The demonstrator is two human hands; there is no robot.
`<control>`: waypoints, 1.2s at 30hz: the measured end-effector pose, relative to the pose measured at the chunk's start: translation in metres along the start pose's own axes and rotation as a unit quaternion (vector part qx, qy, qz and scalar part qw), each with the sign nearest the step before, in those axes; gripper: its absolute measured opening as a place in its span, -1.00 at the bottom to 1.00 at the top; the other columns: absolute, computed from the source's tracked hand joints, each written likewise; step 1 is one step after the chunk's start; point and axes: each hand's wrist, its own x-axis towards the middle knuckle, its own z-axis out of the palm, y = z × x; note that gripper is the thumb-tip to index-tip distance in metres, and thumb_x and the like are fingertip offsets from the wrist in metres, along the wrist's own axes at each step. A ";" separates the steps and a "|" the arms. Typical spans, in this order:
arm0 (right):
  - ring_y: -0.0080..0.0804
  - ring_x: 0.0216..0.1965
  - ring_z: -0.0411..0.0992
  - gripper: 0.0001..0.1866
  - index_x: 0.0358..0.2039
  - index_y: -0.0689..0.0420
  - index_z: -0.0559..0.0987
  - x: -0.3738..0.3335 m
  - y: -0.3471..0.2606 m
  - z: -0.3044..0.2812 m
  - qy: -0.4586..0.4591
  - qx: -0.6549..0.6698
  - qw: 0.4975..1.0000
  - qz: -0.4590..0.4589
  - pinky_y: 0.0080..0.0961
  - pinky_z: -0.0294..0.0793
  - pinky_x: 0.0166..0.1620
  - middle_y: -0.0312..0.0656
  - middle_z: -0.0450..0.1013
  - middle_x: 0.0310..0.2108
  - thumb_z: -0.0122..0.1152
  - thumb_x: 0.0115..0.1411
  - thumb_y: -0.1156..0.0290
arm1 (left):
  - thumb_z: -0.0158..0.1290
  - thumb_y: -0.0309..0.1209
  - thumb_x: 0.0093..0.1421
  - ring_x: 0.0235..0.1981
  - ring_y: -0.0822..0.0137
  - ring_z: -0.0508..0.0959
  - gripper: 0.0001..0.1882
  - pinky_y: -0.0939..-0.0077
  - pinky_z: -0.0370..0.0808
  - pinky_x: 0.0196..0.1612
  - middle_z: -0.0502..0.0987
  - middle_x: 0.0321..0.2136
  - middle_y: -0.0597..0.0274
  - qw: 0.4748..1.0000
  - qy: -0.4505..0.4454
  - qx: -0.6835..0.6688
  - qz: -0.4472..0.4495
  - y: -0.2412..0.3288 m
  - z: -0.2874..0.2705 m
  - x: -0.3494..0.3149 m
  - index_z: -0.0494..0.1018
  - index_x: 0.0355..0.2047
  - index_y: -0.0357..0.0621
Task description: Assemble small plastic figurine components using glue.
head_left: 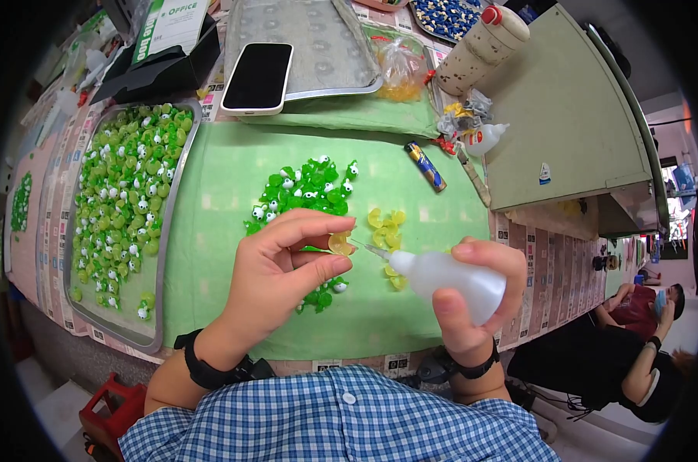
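Observation:
My left hand [287, 258] pinches a small translucent yellow plastic piece [340, 244] between thumb and fingertips. In my right hand [480, 289] is a white squeeze bottle [453, 283], tilted so that its thin needle tip points at the yellow piece. Whether the tip touches the piece I cannot tell. Several loose yellow pieces [386, 225] lie on the green sheet [210, 292] just beyond the bottle's tip. Behind and under my left hand spreads a pile of small green pieces with white eyeballs [310, 189].
On the left a metal tray [160, 308] holds many green-and-yellow pieces with eyes. Farther back lie a phone [258, 77], another tray [326, 46] and a glue-stick-like tube [425, 166]. A spotted bottle [484, 50] stands beside a grey-green cabinet [565, 115]. People sit at far right.

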 end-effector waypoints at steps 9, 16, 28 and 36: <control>-0.38 -0.58 0.43 -0.54 -0.17 0.29 0.38 -0.001 0.007 -0.001 -0.039 -0.038 0.998 -0.029 -0.57 0.39 -0.55 -0.06 0.45 -0.48 0.33 -0.11 0.53 | 0.13 -0.65 0.00 -0.21 0.30 0.55 -0.57 0.52 0.49 -0.11 0.50 -0.20 0.05 0.995 -0.001 -0.065 -0.073 0.002 -0.003 0.002 0.37 -0.06 -0.34; -0.36 -0.57 0.45 -0.57 -0.23 0.28 0.42 0.002 0.007 0.000 -0.037 -0.069 0.997 -0.029 -0.56 0.41 -0.54 -0.07 0.47 -0.46 0.35 -0.14 0.52 | 0.13 -0.65 0.00 -0.21 0.30 0.55 -0.57 0.51 0.48 -0.10 0.51 -0.20 0.04 0.994 -0.003 -0.082 -0.074 0.003 -0.002 0.002 0.38 -0.07 -0.34; -0.45 -0.32 0.43 -0.60 -0.19 0.24 0.41 -0.004 0.004 -0.009 -0.012 -0.003 0.997 0.071 -0.57 0.43 -0.30 -0.11 0.40 -0.26 0.30 -0.07 0.48 | 0.08 -0.70 0.02 -0.19 0.34 0.50 -0.64 0.57 0.51 -0.12 0.41 -0.18 0.14 1.000 -0.019 0.003 0.008 0.002 -0.001 0.001 0.44 -0.12 -0.30; -0.53 -0.21 0.34 -0.60 -0.08 0.17 0.30 -0.006 0.058 -0.024 0.190 0.026 0.968 0.160 -0.61 0.34 -0.13 -0.22 0.37 -0.20 0.21 0.09 0.45 | 0.10 -0.67 0.03 -0.19 0.37 0.50 -0.61 0.56 0.50 -0.12 0.45 -0.17 0.14 0.999 0.009 -0.036 0.010 0.000 -0.005 0.003 0.39 -0.08 -0.30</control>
